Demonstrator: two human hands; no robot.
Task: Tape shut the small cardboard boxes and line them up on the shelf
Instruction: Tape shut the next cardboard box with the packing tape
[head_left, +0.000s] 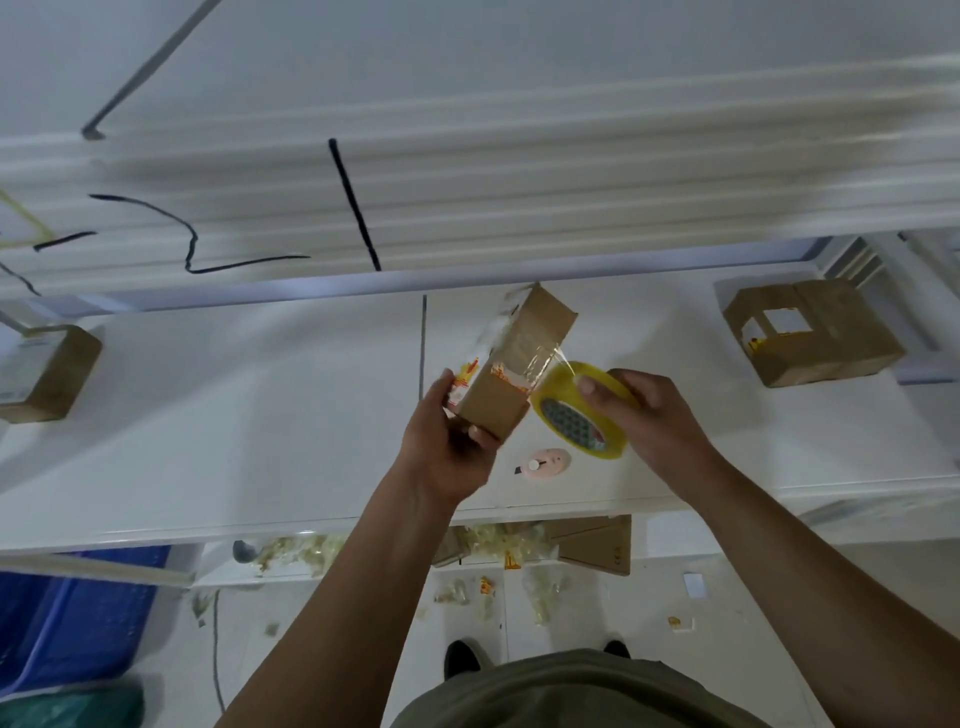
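small cardboard box (514, 364) is gripped at its near end by left hand (452, 441), tilted above the shelf (234, 415) so a face is offered | tape roll (579, 410) is held in right hand (649, 415), just beside the box, strip kept taut | cutter (540, 462) lies below both hands, within reach for the cut

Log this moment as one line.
step: taping box | left hand: holds box | right hand: holds tape roll, strip on box | shelf: left box, right box, cutter

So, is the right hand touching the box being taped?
Apart. Head view: right hand grips the tape roll, which sits between it and the box.
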